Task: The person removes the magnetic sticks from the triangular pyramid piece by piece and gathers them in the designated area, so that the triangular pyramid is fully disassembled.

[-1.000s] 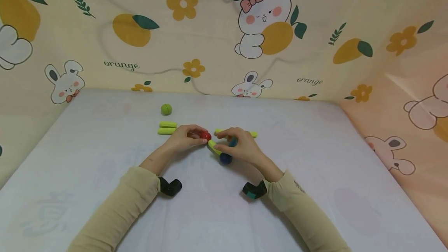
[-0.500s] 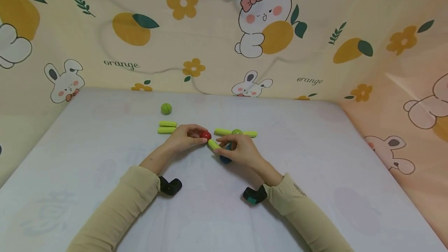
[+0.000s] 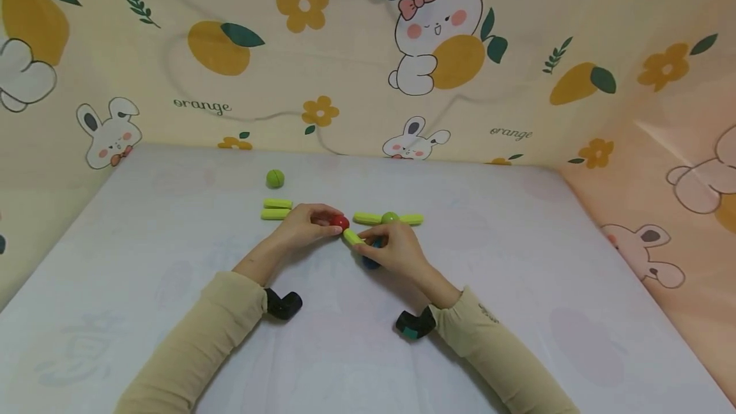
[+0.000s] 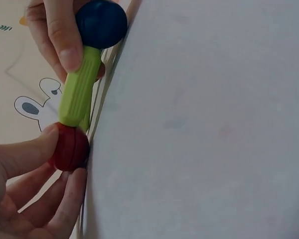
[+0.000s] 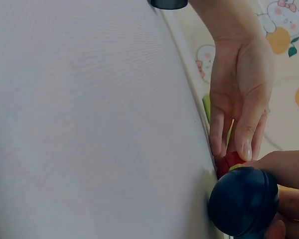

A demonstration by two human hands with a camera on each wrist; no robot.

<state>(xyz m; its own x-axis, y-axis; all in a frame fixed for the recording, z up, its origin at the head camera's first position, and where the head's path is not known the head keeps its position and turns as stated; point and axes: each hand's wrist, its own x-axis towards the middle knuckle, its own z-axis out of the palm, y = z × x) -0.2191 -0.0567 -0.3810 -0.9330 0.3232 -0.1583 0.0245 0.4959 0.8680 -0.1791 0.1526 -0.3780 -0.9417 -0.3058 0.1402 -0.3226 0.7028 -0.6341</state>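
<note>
In the head view, my left hand (image 3: 300,229) pinches a red ball (image 3: 340,222) between thumb and fingers. A yellow-green ribbed stick (image 4: 79,89) runs from that ball to a dark blue ball (image 4: 101,24). My right hand (image 3: 402,248) grips this stick near its blue end, thumb on one side and fingers on the other. Its fingers hide part of the blue ball in the head view. Just beyond the right hand, a green ball (image 3: 390,216) sits between two yellow-green sticks (image 3: 367,218) set in a line.
Two loose yellow-green sticks (image 3: 276,214) lie side by side left of the left hand. Behind them rests a single green ball (image 3: 275,178). A white cloth covers the table (image 3: 339,350), and a printed curtain (image 3: 247,82) stands along its back edge.
The right hand's spread fingers have moved down and closed on the stick by the blue ball. The green ball behind that hand has come into sight. The left hand stays on the red ball.
</note>
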